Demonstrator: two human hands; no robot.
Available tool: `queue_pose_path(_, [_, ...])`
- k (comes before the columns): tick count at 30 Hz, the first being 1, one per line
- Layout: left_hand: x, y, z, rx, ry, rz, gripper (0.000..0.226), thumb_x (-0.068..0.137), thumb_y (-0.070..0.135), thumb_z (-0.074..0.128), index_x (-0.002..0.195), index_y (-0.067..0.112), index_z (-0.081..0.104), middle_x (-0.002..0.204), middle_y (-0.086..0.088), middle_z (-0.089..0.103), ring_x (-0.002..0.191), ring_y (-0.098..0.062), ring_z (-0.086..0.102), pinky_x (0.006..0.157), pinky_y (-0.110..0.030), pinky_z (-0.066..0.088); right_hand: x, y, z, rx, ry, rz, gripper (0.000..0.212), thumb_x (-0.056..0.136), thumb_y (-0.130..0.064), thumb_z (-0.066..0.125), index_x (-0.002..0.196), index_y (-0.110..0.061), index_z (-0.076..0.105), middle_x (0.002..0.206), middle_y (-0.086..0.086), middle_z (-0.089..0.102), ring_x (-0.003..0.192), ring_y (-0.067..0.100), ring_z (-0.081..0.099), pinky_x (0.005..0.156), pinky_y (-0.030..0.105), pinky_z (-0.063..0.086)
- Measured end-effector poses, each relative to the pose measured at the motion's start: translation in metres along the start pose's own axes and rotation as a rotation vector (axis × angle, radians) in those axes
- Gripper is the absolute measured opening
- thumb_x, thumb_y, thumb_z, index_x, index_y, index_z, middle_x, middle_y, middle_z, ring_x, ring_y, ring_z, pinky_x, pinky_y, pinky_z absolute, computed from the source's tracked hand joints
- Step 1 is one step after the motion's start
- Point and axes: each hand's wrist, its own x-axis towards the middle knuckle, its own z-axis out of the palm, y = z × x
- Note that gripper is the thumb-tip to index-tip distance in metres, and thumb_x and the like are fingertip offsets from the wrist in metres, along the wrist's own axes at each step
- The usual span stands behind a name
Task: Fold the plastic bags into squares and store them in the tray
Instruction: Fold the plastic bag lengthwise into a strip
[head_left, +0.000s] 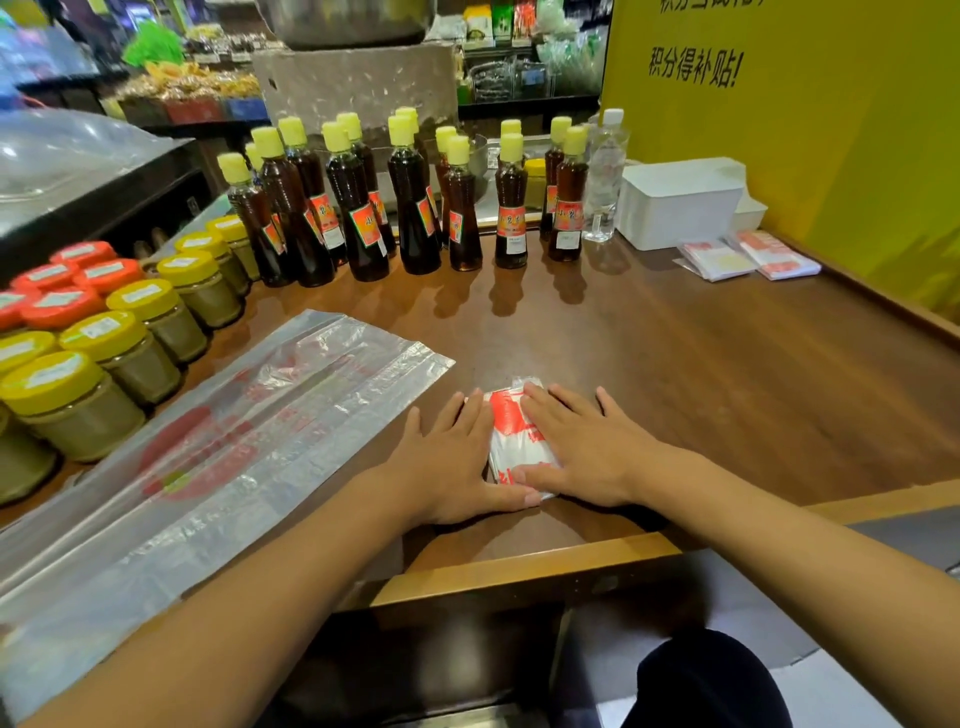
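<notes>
Got both hands flat on the folded bag (511, 436) near the front of the counter (675, 364), left hand (457, 462) and right hand (582, 447) with fingers spread, pressing it down. White tray (680, 202) sits at the counter's far right corner, flat unfolded bags (208, 441) left of the folded one

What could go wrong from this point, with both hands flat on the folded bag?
1. The folded bag is only pressed flat under the left hand and right hand; slick plastic may spring open once they lift.
2. It lies near the table's front edge, so a slide could drop it.
3. Carrying it to the white tray passes close to the oil bottles; a sleeve or arm could tip one.
</notes>
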Motion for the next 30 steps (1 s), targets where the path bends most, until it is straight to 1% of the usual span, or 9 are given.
queue_pose_path(7, [0.004,0.002,0.0,0.061,-0.017,-0.02,0.122,0.072,0.095,0.024,0.157,0.021,-0.022,0.166,0.001,-0.024,0.154,-0.022,-0.018,0.123,-0.06,-0.004,0.008,0.009,-0.008,-0.002,-0.046,-0.011,0.12,0.069,-0.095,0.018,0.161,-0.022,-0.007,0.169,-0.003,-0.011,0.154,0.015,-0.01,0.123,0.052,-0.009])
queue_pose_path(14, [0.002,0.01,0.002,-0.024,0.059,-0.008,0.118,0.076,0.092,0.032,0.159,0.023,-0.016,0.168,0.0,-0.016,0.155,-0.023,-0.012,0.125,-0.05,-0.005,-0.003,0.003,-0.017,0.115,0.127,0.046,0.091,0.09,-0.071,0.05,0.16,-0.027,0.013,0.169,-0.002,-0.003,0.155,0.02,-0.006,0.121,0.055,-0.011])
queue_pose_path(15, [0.005,0.015,0.003,-0.044,0.078,0.014,0.115,0.079,0.09,0.035,0.159,0.024,-0.015,0.169,0.0,-0.015,0.155,-0.023,-0.013,0.125,-0.051,-0.006,-0.005,-0.003,-0.018,0.126,0.193,0.031,0.082,0.091,-0.066,0.053,0.157,-0.027,0.024,0.168,-0.001,0.008,0.155,0.019,0.003,0.122,0.055,-0.005])
queue_pose_path(17, [0.014,0.027,0.003,-0.089,0.11,0.065,0.108,0.085,0.083,0.041,0.159,0.027,-0.014,0.169,0.0,-0.014,0.155,-0.023,-0.015,0.124,-0.052,-0.007,-0.01,-0.01,-0.018,0.183,0.246,0.006,0.059,0.092,-0.057,0.057,0.142,-0.029,0.047,0.151,-0.002,0.045,0.142,0.02,0.037,0.12,0.05,0.024])
queue_pose_path(19, [0.027,0.039,0.001,-0.135,0.123,0.1,0.105,0.087,0.078,0.047,0.16,0.028,-0.009,0.169,0.0,-0.011,0.155,-0.022,-0.014,0.124,-0.053,-0.007,-0.016,-0.006,-0.018,0.323,0.209,0.057,0.049,0.093,-0.048,0.06,0.138,-0.03,0.052,0.132,-0.004,0.06,0.121,0.02,0.056,0.1,0.04,0.046])
queue_pose_path(22, [0.051,0.057,-0.005,-0.178,0.171,0.139,0.101,0.087,0.072,0.054,0.16,0.025,0.003,0.169,0.001,0.003,0.156,-0.023,-0.003,0.124,-0.052,-0.002,-0.026,0.02,-0.012,0.321,0.228,0.126,0.055,0.099,-0.042,0.055,0.149,-0.024,0.042,0.15,-0.003,0.048,0.137,0.02,0.045,0.103,0.035,0.038])
queue_pose_path(24, [0.067,0.07,-0.009,-0.236,0.247,0.184,0.093,0.085,0.07,0.057,0.157,0.028,0.016,0.165,0.005,0.018,0.154,-0.02,0.01,0.122,-0.049,0.003,-0.031,0.041,-0.009,0.233,0.201,0.195,0.062,0.104,-0.044,0.042,0.159,-0.023,0.024,0.166,-0.006,0.02,0.153,0.013,0.016,0.12,0.037,0.014])
queue_pose_path(26, [0.082,0.08,-0.012,-0.323,0.294,0.249,0.093,0.083,0.073,0.058,0.156,0.035,0.015,0.164,0.012,0.019,0.154,-0.015,0.011,0.122,-0.047,0.004,-0.032,0.065,-0.009,0.211,0.138,0.255,0.063,0.105,-0.046,0.034,0.161,-0.028,0.011,0.168,-0.012,0.003,0.154,0.008,-0.001,0.123,0.043,-0.001])
queue_pose_path(30, [0.098,0.076,-0.008,-0.357,0.437,0.305,0.088,0.081,0.075,0.059,0.153,0.038,0.023,0.157,0.02,0.029,0.147,-0.006,0.023,0.116,-0.032,0.014,-0.026,0.125,-0.015,0.098,0.085,0.359,0.063,0.106,-0.051,0.025,0.161,-0.031,0.002,0.168,-0.012,-0.007,0.154,0.011,-0.007,0.124,0.047,-0.002])
